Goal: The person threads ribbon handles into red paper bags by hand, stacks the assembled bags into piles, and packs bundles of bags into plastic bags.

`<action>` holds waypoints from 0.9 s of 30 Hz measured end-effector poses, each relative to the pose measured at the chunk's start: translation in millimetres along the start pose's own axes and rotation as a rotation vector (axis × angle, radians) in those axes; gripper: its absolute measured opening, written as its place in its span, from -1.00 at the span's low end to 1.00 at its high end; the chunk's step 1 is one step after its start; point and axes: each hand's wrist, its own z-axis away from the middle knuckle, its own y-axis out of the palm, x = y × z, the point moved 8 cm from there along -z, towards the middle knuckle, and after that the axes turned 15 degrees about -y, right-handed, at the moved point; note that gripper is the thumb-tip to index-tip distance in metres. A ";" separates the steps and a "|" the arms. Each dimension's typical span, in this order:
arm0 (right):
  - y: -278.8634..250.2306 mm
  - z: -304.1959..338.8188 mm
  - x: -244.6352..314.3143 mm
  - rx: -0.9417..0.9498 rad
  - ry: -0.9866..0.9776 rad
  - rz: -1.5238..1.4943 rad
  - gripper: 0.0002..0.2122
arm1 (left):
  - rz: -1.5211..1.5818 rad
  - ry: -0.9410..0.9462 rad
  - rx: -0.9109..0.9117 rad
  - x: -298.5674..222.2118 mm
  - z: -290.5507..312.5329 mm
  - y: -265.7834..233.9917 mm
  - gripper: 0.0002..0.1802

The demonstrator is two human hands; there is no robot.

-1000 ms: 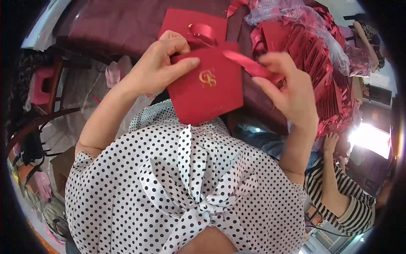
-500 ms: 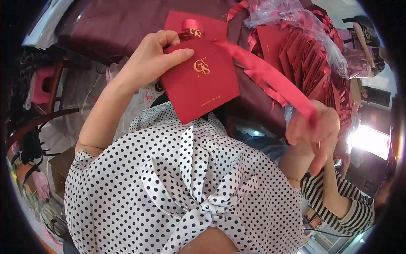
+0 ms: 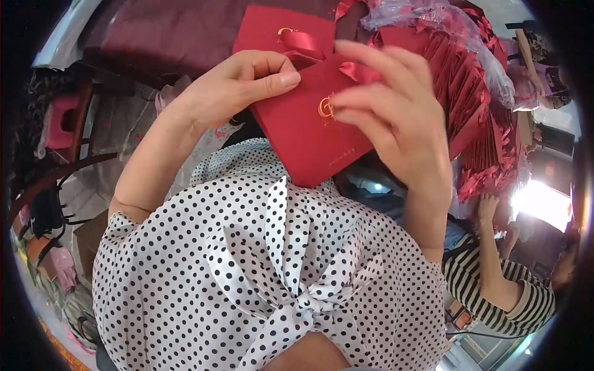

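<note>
While left fingers (image 3: pixel 272 60) pinch red packet (image 3: pixel 303 142), right fingers (image 3: pixel 374 99), blurred, spread apart, half-hide its gold emblem (image 3: pixel 324 109)

From afar I counted one left hand (image 3: pixel 247 81) and one right hand (image 3: pixel 402 114), one red packet (image 3: pixel 309 139) in the left's grip, one second red packet (image 3: pixel 260 31) just beyond on one desk (image 3: pixel 161 37), one heap of red packets (image 3: pixel 461 93) too crowded to number, and at least two other people (image 3: pixel 504 290).
</note>
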 end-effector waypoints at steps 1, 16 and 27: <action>7.3 -8.2 4.6 0.031 -0.068 -0.055 -0.84 | 0.073 -0.025 0.062 -0.1 0.5 5.2 -0.72; 58.9 -18.7 -18.5 0.143 -0.170 -0.569 -0.90 | 0.183 0.020 0.388 3.8 0.6 21.3 -0.70; 34.1 -4.7 -16.5 -0.145 0.162 -0.518 -0.84 | 0.198 0.021 0.218 3.1 -4.7 7.9 -0.83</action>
